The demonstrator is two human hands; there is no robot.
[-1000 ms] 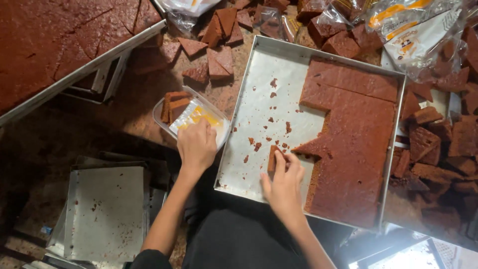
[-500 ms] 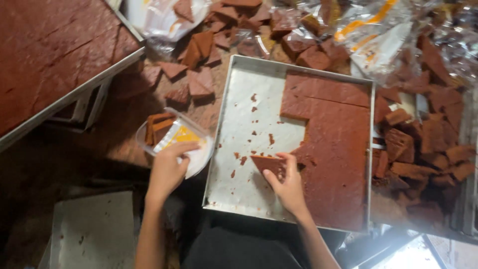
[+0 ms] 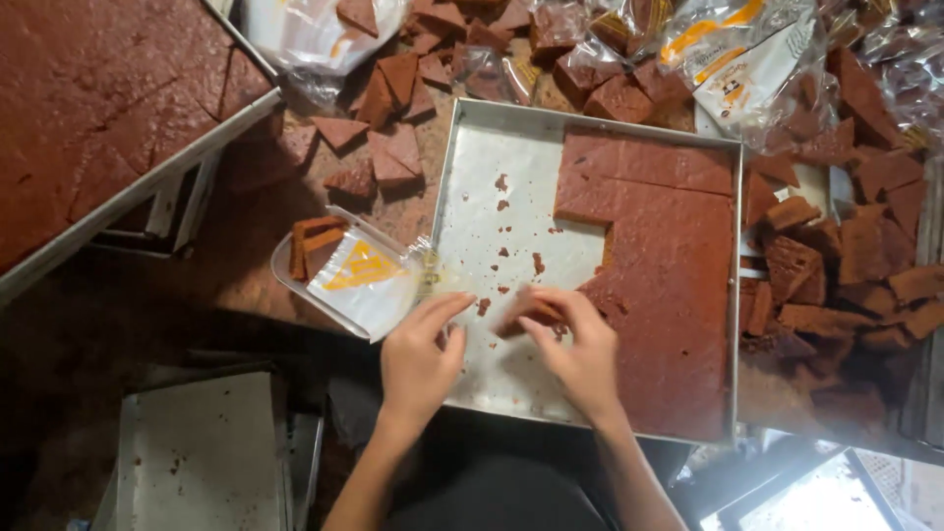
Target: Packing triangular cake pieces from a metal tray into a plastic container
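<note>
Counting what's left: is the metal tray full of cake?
No. The tray is partly emptied: cake slab covers its right side; the left shows crumbs.

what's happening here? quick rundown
A person is working over a metal baking tray about half filled with a scored slab of brown cake. The right hand has its fingers on a cut piece of cake on the tray's bare lining. The left hand is at the tray's edge, beside a clear plastic packet that already holds a few pieces. Loose cut pieces and filled bags lie around the tray.
</note>
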